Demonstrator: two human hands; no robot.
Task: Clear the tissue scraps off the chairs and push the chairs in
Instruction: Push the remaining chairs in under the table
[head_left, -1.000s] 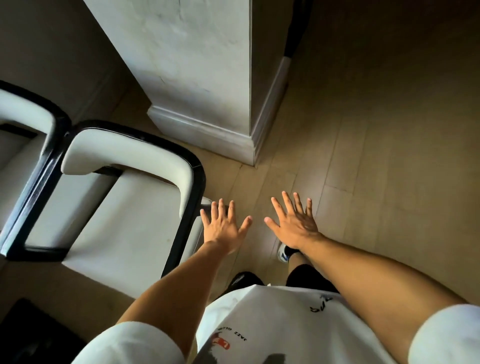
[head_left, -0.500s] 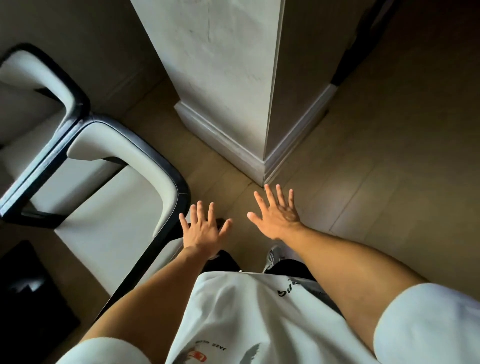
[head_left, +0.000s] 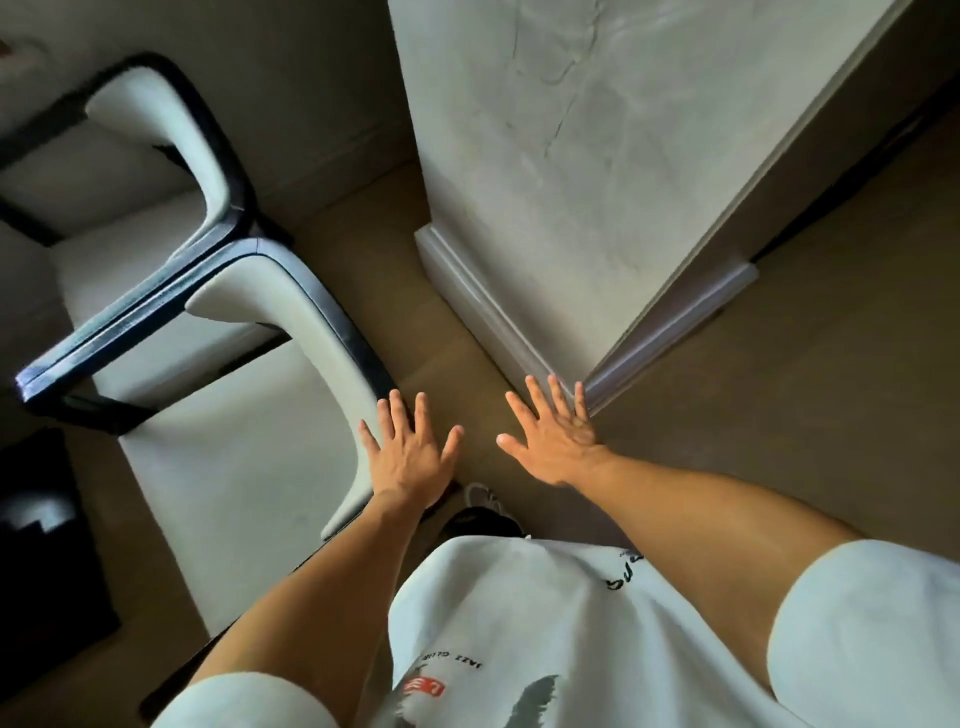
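Two chairs side by side at left — pillar right.

2 chairs: near chair, far chair. 2 hands: left hand, right hand. 1 pillar.

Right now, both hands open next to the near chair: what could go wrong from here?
1. No tissue scraps show on the near chair seat, and the far chair is only partly in view, so leftovers there could be missed.
2. The two chair frames sit close together; pushing one may knock or scrape the other.
3. The left hand is spread at the backrest edge, the right hand near the pillar's baseboard; fingers could get pinched.
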